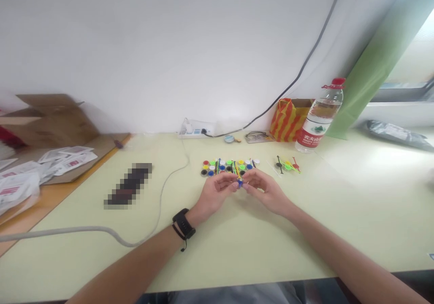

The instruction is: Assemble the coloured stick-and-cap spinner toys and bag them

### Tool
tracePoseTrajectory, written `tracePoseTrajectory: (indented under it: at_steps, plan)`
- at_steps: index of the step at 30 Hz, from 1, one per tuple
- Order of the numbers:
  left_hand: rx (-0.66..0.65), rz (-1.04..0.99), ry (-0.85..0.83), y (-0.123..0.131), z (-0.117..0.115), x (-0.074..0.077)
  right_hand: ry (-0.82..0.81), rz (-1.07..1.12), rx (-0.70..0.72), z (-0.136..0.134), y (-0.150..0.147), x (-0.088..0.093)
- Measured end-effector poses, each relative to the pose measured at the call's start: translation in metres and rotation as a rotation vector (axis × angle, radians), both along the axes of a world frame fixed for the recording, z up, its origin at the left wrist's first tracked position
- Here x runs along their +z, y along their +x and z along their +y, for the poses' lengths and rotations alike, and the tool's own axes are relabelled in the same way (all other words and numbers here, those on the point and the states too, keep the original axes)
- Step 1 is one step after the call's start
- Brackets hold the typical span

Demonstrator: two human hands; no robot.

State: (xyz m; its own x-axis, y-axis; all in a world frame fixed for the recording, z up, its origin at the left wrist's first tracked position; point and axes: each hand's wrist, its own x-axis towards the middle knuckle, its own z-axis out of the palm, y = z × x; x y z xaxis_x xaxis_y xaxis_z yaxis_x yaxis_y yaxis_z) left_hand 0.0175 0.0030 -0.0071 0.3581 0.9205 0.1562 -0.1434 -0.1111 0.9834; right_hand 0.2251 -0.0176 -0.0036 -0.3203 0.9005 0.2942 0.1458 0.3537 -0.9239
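Observation:
My left hand (215, 193) and my right hand (267, 193) meet above the middle of the table. Their fingertips pinch a small blue plastic piece (240, 183) from both sides; its exact kind is too small to make out. Just behind the fingers lie several small round plastic pieces (212, 168) in red, yellow, green, blue, white and black, in rows. Thin coloured plastic sticks (217, 166) lie between them, and my fingers hide part of the group. To the right of my right hand rests a loose cluster of black, green, yellow and red plastic pieces with thin arms (288, 165).
A water bottle (318, 121) stands by a striped bag (287, 121) at the back right. Along the wall sits a power strip (196, 130). A grey cable (101, 230) crosses the table's left side. White packets (73, 161) and a cardboard box (57, 121) are far left.

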Motion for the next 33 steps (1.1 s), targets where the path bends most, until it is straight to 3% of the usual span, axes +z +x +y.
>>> tracePoseTrajectory:
  at_steps: [11,17,22,33]
  plan:
    - [0.025,-0.037,-0.045,-0.005,0.005,-0.002,0.038,-0.010,-0.115,-0.005,-0.001,0.000]
    - [0.056,-0.036,-0.059,-0.005,0.006,-0.005,-0.081,-0.030,0.029,-0.005,0.004,0.014]
    - [0.025,-0.030,-0.075,-0.003,0.004,-0.001,-0.008,0.034,-0.081,-0.005,0.001,0.012]
    - [0.003,0.043,-0.067,-0.002,0.002,0.003,0.094,-0.105,-0.050,-0.005,-0.002,0.004]
